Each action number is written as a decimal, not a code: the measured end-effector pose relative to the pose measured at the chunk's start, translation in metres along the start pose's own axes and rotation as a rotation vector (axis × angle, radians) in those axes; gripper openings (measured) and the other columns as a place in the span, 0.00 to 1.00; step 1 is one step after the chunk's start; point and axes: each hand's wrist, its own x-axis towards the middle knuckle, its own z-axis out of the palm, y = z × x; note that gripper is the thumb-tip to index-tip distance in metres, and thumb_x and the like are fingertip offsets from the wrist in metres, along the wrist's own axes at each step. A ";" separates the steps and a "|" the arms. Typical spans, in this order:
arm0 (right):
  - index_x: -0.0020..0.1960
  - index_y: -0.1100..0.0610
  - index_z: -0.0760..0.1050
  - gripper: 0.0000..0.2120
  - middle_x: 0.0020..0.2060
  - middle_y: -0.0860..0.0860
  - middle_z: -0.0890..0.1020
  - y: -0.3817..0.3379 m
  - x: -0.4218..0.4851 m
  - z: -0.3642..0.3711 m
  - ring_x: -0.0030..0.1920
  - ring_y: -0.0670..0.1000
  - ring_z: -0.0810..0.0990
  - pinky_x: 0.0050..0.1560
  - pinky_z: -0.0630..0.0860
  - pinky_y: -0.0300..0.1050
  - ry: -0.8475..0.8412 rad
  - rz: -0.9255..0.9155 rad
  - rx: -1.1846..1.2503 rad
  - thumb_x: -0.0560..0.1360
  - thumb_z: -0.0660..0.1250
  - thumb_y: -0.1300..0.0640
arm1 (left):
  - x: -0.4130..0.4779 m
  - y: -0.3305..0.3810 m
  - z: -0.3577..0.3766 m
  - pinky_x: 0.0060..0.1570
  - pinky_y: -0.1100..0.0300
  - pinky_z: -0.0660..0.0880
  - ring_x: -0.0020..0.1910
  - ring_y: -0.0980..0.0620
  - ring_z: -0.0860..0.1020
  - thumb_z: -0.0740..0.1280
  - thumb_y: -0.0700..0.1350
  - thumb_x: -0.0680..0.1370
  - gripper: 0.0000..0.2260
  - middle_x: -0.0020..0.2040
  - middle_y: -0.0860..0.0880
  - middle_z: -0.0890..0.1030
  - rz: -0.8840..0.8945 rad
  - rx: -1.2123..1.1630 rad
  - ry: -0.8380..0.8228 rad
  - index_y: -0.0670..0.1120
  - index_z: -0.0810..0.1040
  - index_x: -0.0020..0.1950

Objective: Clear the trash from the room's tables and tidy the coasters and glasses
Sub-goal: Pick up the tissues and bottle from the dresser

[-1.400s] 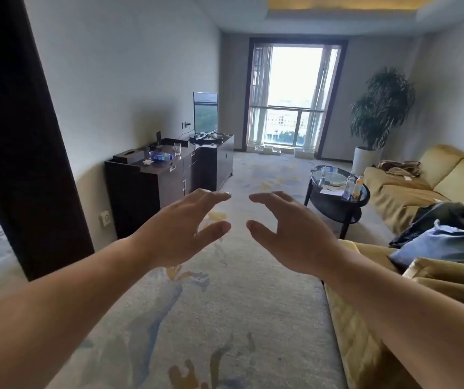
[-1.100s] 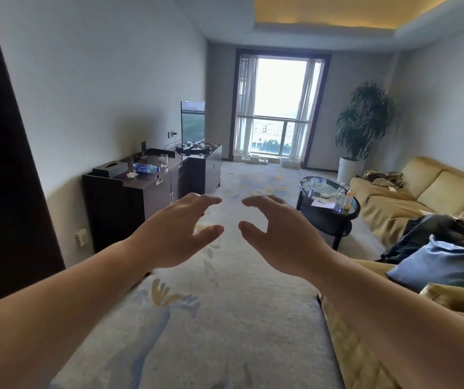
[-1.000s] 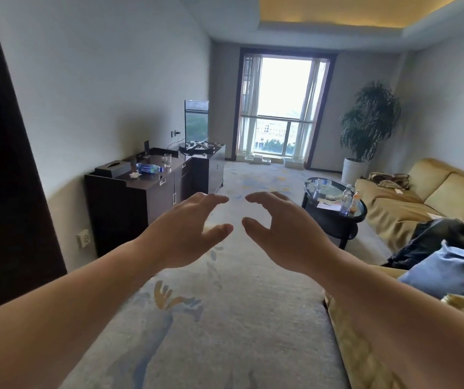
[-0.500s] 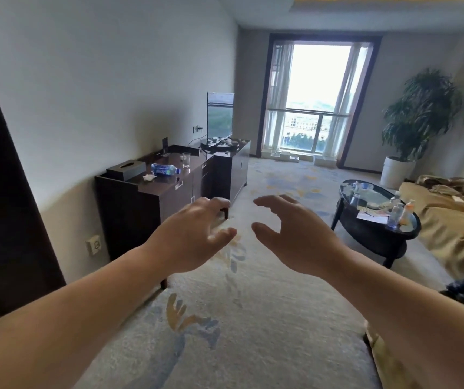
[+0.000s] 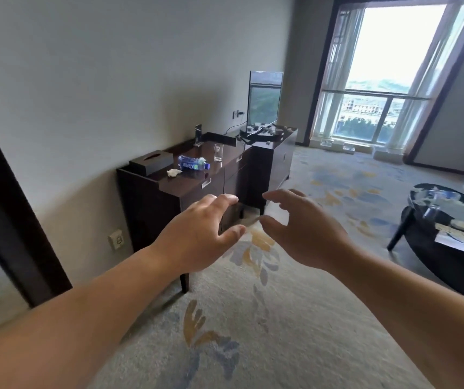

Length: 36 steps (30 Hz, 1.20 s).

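My left hand (image 5: 197, 234) and my right hand (image 5: 304, 231) are held out in front of me over the carpet, fingers curled apart, both holding nothing. Ahead on the left stands a dark wooden sideboard (image 5: 194, 189). On its top lie a blue-labelled plastic bottle (image 5: 193, 163) on its side, a crumpled white tissue (image 5: 173, 172) and an upright empty glass (image 5: 218, 151). At the right edge a round black glass-topped coffee table (image 5: 422, 242) carries papers, wrappers and a glass.
A dark tissue box (image 5: 151, 162) sits at the sideboard's near end and a TV (image 5: 264, 101) at its far end. A dark door frame (image 5: 9, 220) rises at the left. A tall window (image 5: 385, 77) closes the far wall. Patterned carpet (image 5: 253, 318) lies between the furniture.
The view has swung left and moved closer to the sideboard; the sofa has left the frame and the coffee table has slid to the right edge. Both hands stay raised, fingers apart.
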 end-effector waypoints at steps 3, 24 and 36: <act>0.59 0.44 0.74 0.14 0.50 0.40 0.72 0.016 0.048 0.026 0.50 0.44 0.74 0.36 0.62 0.30 -0.017 -0.003 -0.007 0.74 0.64 0.46 | 0.046 -0.034 0.014 0.52 0.60 0.66 0.65 0.55 0.69 0.58 0.63 0.77 0.25 0.69 0.55 0.69 -0.005 0.007 -0.018 0.58 0.61 0.72; 0.69 0.45 0.68 0.22 0.63 0.44 0.74 0.168 0.362 0.117 0.56 0.43 0.73 0.42 0.63 0.30 -0.085 0.000 -0.021 0.75 0.63 0.45 | 0.358 -0.192 0.117 0.55 0.57 0.69 0.65 0.56 0.69 0.58 0.63 0.77 0.24 0.68 0.55 0.69 -0.023 -0.028 -0.073 0.59 0.61 0.71; 0.69 0.44 0.67 0.23 0.64 0.43 0.73 0.295 0.509 0.131 0.52 0.42 0.72 0.41 0.64 0.31 -0.119 -0.046 0.022 0.75 0.62 0.44 | 0.518 -0.216 0.185 0.52 0.57 0.68 0.63 0.56 0.70 0.57 0.63 0.76 0.24 0.66 0.56 0.70 -0.101 0.003 -0.051 0.59 0.62 0.71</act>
